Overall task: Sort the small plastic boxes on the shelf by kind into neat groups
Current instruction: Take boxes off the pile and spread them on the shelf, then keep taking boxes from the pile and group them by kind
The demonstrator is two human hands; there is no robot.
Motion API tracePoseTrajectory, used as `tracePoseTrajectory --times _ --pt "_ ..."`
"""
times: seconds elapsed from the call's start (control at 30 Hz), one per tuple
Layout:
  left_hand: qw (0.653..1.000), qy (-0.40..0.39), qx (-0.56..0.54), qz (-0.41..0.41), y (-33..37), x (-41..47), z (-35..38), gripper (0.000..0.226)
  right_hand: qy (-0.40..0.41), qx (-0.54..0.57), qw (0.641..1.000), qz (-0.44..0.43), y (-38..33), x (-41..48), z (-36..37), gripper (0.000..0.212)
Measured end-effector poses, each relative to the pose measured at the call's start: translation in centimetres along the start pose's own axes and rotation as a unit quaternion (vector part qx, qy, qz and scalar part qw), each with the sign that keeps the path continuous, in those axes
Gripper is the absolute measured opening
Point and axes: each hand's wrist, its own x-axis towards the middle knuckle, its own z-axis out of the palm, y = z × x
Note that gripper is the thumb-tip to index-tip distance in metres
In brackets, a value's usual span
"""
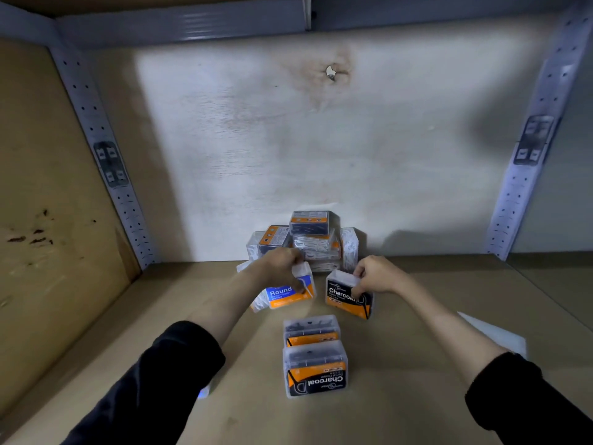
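Left hand: our left hand point(282, 264) is clamped on a blue-labelled "Round" box point(288, 292), fingers over its top edge, at about 11 o'clock from the near stack.
Right hand: our right hand point(377, 276) grips a black "Charcoal" box point(348, 295) by its upper right corner, at about 1 o'clock from that stack.
Why held so: we judge each hand has taken one kind, so the two can be set down apart.
Charcoal group: two Charcoal boxes point(316, 364) sit touching, one behind the other, at 6 o'clock near the shelf point(417, 396) front; the held one probably joins them, making three.
Unsorted pile: a heap point(308, 242) against the back wall at 12 o'clock; we count roughly five or six boxes, mixed clear and dark, exact number unclear.
Round count: one certain, in hand.
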Motion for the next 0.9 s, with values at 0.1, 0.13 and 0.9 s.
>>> tracePoseTrajectory --times 0.1,0.13,0.9 --pt "1.0 0.008 0.005 0.002 0.3 -0.9 -0.5 0.06 0.04 -0.006 0.999 0.011 0.0 -2.2 1.0 0.038" --pt "1.0 0.011 0.009 0.003 0.4 -1.1 -0.7 0.06 0.049 -0.011 0.999 0.015 0.0 -2.8 1.5 0.039" --pt "0.998 0.051 0.036 -0.001 1.4 -6.9 -2.5 0.057 0.078 -0.1 0.991 0.049 -0.6 -7.7 2.9 0.044"
